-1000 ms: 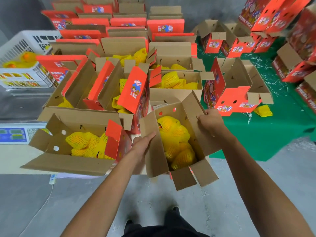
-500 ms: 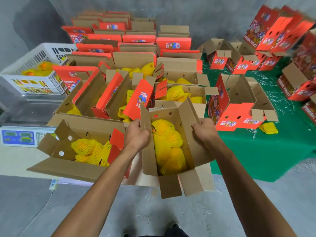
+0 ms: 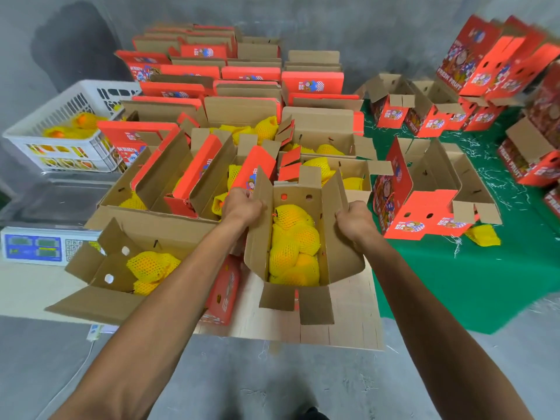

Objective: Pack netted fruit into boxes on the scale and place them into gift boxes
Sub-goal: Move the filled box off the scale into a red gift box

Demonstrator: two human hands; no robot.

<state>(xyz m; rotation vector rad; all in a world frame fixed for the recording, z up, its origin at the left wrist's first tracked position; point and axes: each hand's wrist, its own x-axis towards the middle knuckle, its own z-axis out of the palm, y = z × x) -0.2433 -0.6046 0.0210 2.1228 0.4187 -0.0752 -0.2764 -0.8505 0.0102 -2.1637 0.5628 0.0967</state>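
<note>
Green cloth (image 3: 472,268) — "FRESH FRUIT" gift boxes (image 3: 481,56)

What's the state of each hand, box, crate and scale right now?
left hand: grips held box's left wall.
right hand: grips its right wall.
held box: open, full of netted fruit.
near-left box: open, partly filled.
empty box: open, on green cloth.
white crate: holds fruit.
scale: display unreadable.
</note>
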